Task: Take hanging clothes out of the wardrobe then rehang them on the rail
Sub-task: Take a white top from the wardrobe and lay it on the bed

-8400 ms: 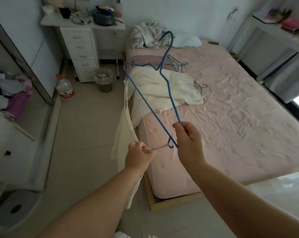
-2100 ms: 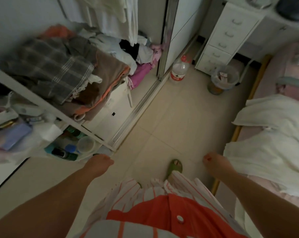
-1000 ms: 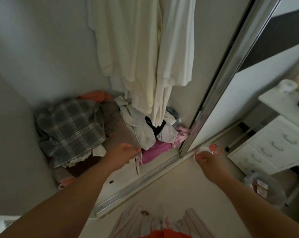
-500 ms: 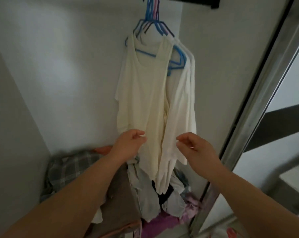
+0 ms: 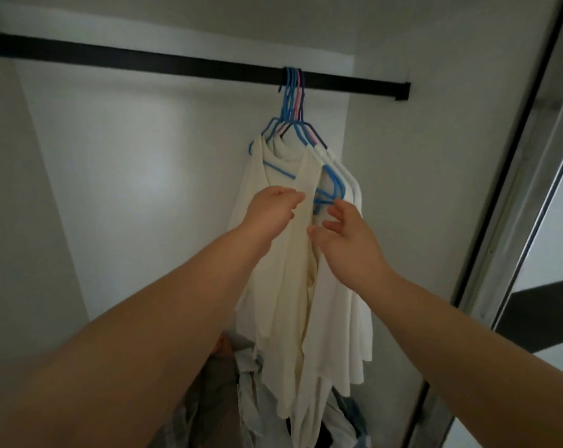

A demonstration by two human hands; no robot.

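I face the open wardrobe (image 5: pixel 144 189), its sliding door frame (image 5: pixel 513 189) at my right. A black rail (image 5: pixel 176 61) runs across the top, and the cream clothes (image 5: pixel 306 286) hang bunched near its right end on blue and pink hangers (image 5: pixel 293 101). Crumpled garments (image 5: pixel 241 399) lie heaped below. My left hand (image 5: pixel 272 206) pinches the front garment's strap between curled fingers; my right hand (image 5: pixel 346 232) has its fingers spread loosely at the cloth, gripping nothing. No writing is readable.
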